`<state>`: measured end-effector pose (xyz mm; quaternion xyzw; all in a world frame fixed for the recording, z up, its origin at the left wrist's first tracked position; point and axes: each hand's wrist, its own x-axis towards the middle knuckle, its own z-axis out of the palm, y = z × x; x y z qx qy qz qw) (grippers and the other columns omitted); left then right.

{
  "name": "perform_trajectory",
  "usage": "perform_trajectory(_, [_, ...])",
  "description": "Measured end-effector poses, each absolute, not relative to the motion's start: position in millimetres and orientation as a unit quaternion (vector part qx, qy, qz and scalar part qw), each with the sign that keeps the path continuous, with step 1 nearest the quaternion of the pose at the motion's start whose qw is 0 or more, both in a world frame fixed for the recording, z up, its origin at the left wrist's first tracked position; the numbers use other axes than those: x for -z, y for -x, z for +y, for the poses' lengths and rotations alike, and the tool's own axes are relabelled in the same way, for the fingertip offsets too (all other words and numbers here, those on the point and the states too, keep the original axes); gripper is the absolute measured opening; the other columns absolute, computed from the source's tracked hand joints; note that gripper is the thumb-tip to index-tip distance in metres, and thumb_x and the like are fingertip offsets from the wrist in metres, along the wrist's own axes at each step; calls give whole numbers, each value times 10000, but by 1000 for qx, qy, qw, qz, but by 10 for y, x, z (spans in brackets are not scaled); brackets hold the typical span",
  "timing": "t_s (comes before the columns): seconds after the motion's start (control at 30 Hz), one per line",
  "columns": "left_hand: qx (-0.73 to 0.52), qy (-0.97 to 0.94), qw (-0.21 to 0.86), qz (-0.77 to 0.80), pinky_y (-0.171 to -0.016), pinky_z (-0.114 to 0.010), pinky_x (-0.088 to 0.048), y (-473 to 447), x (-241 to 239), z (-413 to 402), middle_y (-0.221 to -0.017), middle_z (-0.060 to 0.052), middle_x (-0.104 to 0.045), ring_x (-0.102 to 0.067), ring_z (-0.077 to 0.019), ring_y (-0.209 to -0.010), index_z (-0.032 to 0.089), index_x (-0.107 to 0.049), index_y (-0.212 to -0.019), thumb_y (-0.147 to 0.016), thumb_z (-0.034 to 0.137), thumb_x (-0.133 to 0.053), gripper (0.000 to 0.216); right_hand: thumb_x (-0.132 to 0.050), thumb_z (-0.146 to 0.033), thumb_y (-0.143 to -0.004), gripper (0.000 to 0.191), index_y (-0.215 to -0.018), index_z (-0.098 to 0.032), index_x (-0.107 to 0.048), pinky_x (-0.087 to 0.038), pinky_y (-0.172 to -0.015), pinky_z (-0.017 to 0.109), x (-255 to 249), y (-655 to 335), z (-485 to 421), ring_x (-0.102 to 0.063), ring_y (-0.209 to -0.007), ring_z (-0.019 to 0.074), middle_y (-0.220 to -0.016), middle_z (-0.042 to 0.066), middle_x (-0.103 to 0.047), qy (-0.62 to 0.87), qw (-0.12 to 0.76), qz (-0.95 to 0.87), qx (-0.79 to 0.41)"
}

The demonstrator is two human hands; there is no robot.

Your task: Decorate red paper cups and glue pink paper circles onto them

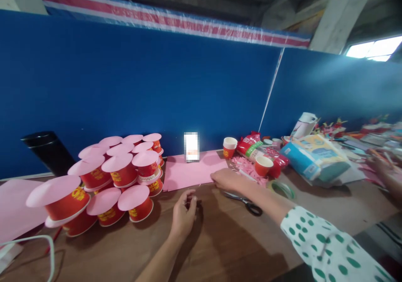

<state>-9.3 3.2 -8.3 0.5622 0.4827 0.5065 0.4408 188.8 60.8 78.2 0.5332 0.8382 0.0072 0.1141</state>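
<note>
My right hand [226, 179] lies at the near right corner of a stack of pink paper [188, 173], its fingers closed together on the paper there. The fingertips are partly hidden under the hand. Nearer to me, my left hand [184, 215] hovers over the brown table, fingers loosely curled and the thumb apart, with nothing in it. Black-handled scissors [248, 204] lie beside my right forearm. To the left stand several red paper cups [121, 175] in stacked rows, each topped by a pink paper disc [145, 157].
A phone [191, 147] leans at the back by the blue partition [141, 77]. On the right are paper cups [230, 147], red packets [251, 142], a tape roll [282, 188], a blue-and-yellow package [317, 158] and another person's hand [381, 165]. A black bottle [47, 152] tilts at left.
</note>
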Motion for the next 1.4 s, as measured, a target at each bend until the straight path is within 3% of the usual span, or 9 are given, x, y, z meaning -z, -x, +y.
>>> perform_trajectory(0.13, [-497,-564,448,484,-604,-273,-506,77,69,19,-805,-42,-647,-623,-153,-664,144,-590,-1051,-793,420,-541,382,-436,-63,-863,311,-1081,-69,-657,-487,-771,375,-935,-2330,753,-672,-941,335,-1006,247,-695,-620,102,776,-51])
perform_trajectory(0.27, [-498,-568,442,484,-586,-267,-504,59,63,17,-789,-36,-639,-612,-145,-637,146,-596,-1037,-794,419,-543,369,-442,-50,-857,283,-987,-32,-692,-483,-787,416,-924,-2474,827,-662,-954,371,-983,286,-686,-648,98,753,-60])
perform_trajectory(0.4, [-488,-589,421,488,-631,-290,-516,68,80,32,-834,-64,-663,-636,-166,-695,145,-591,-1051,-826,378,-512,333,-467,-119,-888,261,-1033,-110,-684,-478,-815,346,-741,-2133,777,-659,-970,293,-1033,194,-694,-594,60,801,-43])
perform_trajectory(0.53, [-500,-648,319,478,-810,-359,-514,108,91,42,-971,-107,-667,-642,-202,-873,151,-598,-1054,-854,307,-483,278,-483,-280,-933,288,-1181,-214,-613,-445,-867,261,-573,-1690,747,-621,-1040,197,-1133,90,-665,-511,21,859,-16])
perform_trajectory(0.67, [-498,-687,236,473,-912,-417,-477,138,98,50,-1066,-125,-650,-609,-234,-1003,160,-604,-1069,-852,259,-487,266,-529,-293,-909,204,-1008,-202,-683,-451,-802,246,-487,-1530,799,-635,-972,189,-1049,77,-680,-477,27,879,-4])
perform_trajectory(1.03, [-491,-684,244,481,-870,-389,-504,122,111,59,-1034,-127,-655,-630,-223,-951,147,-598,-1066,-857,267,-484,266,-416,-210,-935,257,-1053,-140,-633,-461,-815,299,-411,-1555,739,-616,-1013,243,-1086,147,-659,-513,47,857,-27])
perform_trajectory(1.23, [-488,-685,248,481,-860,-383,-504,116,102,52,-1026,-120,-654,-629,-218,-933,148,-595,-1075,-848,260,-492,274,-389,-173,-928,276,-1054,-121,-629,-472,-772,307,-627,-2137,706,-659,-916,256,-1020,171,-691,-599,60,798,-39])
perform_trajectory(1.4, [-485,-683,250,486,-842,-372,-505,110,99,45,-1010,-112,-657,-628,-210,-904,150,-602,-1063,-838,263,-503,271,-391,-131,-915,318,-1132,-87,-619,-460,-844,373,-821,-2642,731,-622,-1050,316,-1121,224,-660,-654,76,751,-56])
